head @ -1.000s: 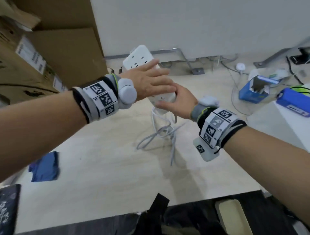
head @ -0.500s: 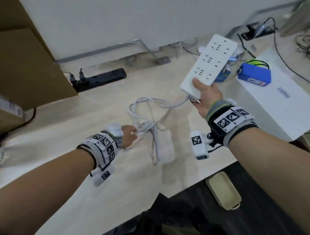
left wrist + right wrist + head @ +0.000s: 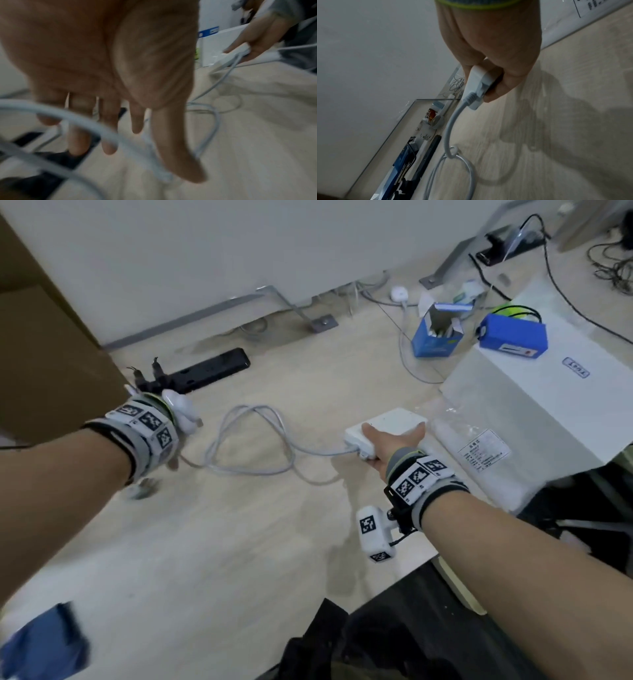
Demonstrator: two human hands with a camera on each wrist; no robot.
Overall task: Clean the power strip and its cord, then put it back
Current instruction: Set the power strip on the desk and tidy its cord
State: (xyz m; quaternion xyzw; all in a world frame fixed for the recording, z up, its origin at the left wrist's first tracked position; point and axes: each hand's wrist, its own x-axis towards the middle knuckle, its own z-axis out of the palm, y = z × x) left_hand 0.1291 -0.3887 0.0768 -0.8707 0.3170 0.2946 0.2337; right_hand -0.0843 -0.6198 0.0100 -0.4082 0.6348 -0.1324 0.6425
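The white power strip (image 3: 397, 419) lies flat and low over the wooden table (image 3: 239, 542), beside the white box. My right hand (image 3: 385, 440) grips its cord end from the near side; the right wrist view shows thumb and fingers curled round the strip's end (image 3: 477, 83). The grey-white cord (image 3: 253, 440) runs left from there in loose loops across the table. My left hand (image 3: 173, 462) hangs over the cord's left end, mostly hidden behind its wristband. In the left wrist view its fingers (image 3: 109, 135) point straight down, and the blurred cord (image 3: 96, 128) crosses in front of them, not gripped.
A black power strip (image 3: 205, 369) lies at the back by the wall. A cardboard box (image 3: 44, 354) stands at left. A blue carton (image 3: 433, 337), a blue battery pack (image 3: 512, 337) and a white box (image 3: 548, 405) crowd the right. A blue cloth (image 3: 44, 642) lies near left.
My right hand has brought the power strip down from held up in the air to low over the table. My left hand has let go of the cord and opened.
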